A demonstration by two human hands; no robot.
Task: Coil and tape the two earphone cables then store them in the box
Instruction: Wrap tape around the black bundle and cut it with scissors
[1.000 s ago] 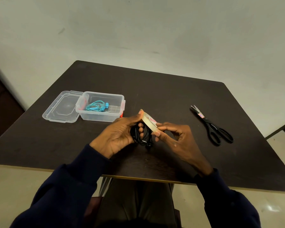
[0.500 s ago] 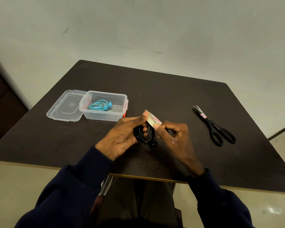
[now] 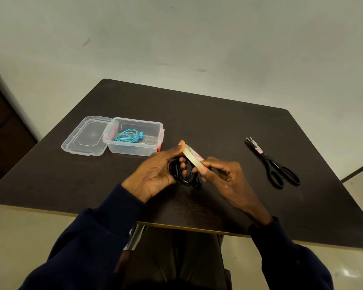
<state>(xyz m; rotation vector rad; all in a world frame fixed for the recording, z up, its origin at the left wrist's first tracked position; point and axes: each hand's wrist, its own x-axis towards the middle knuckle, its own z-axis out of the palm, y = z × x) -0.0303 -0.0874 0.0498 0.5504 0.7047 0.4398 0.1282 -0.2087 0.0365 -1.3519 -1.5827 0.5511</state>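
Wall (image 3: 197, 38): I see plain pale plaster, faintly scuffed.
Table (image 3: 197, 114): dark brown top, light edge.
Floor (image 3: 19, 237): pale, glossy.

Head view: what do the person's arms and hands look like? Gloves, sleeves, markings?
Left hand and right hand bare: no gloves, rings or watch visible. Left sleeve and right sleeve are long, dark navy, ending at the wrists.

The table (image 3: 218, 122) is dark brown; the box (image 3: 132, 148) is clear with red clips, and the earphones (image 3: 127, 136) inside are turquoise. The other cable (image 3: 176, 176) is black, the tape roll (image 3: 192, 156) pale yellow with pink lettering. The scissors (image 3: 268, 158) are black with silver blades.
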